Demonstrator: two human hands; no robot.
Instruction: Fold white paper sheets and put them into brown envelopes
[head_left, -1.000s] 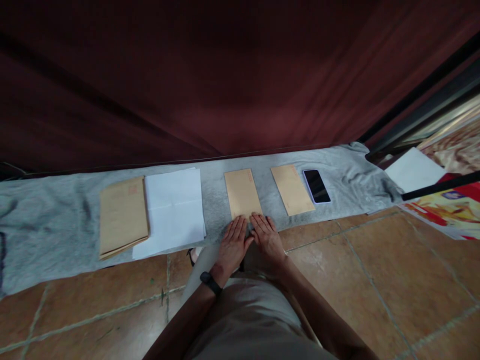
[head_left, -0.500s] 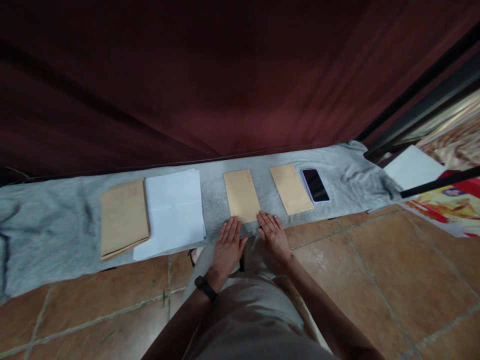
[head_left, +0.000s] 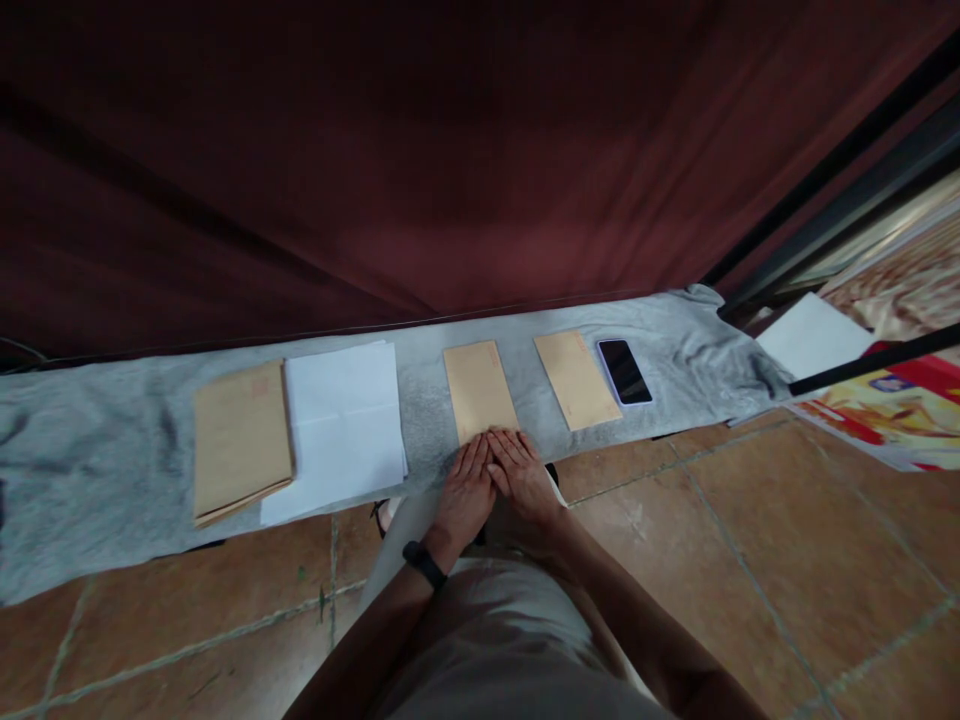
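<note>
Hands (head_left: 491, 480) flat, seemingly pressing the middle brown envelope (head_left: 478, 390)

On the cloth (head_left: 90, 450), paper sheets (head_left: 345, 425) lie left of two envelopes (head_left: 478, 392), phone (head_left: 624, 371) rightmost

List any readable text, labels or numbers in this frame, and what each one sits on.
No text can be read.
Stack of brown envelopes: faint red mark at the top right corner, too blurred to read.
Brown envelope under both hands, left hand and right hand: faint reddish print near its top edge, unreadable.
Second brown envelope: the same.
Colourful poster: any print is too small to read.
Phone: screen dark.
</note>
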